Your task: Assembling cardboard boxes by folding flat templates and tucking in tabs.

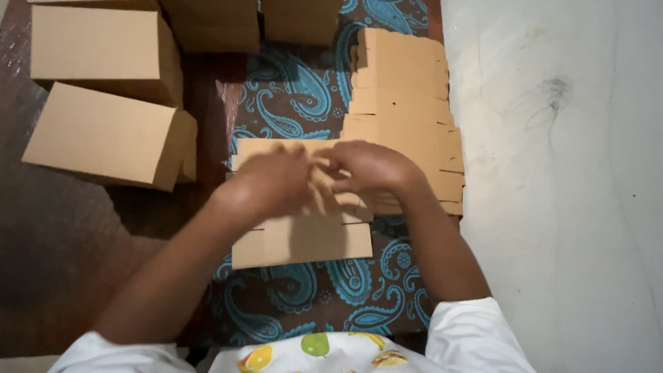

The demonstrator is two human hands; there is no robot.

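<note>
in the head view, a flat brown cardboard box blank (302, 238) was seen lying on the blue paisley cloth (297, 103), its upper part gripped by the left hand (273, 181) and right hand (369, 168), beside a stack of flat cardboard blanks (407, 90).

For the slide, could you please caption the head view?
Both hands on a flat cardboard blank, beside stacked blanks and folded boxes.

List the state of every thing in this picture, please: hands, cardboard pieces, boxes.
Left hand: on the flat cardboard blank, blurred.
Right hand: on the same blank, blurred.
Flat cardboard blank: unfolded, lying on the patterned cloth.
Stack of blanks: flat, piled.
Assembled boxes: folded, closed.
</note>
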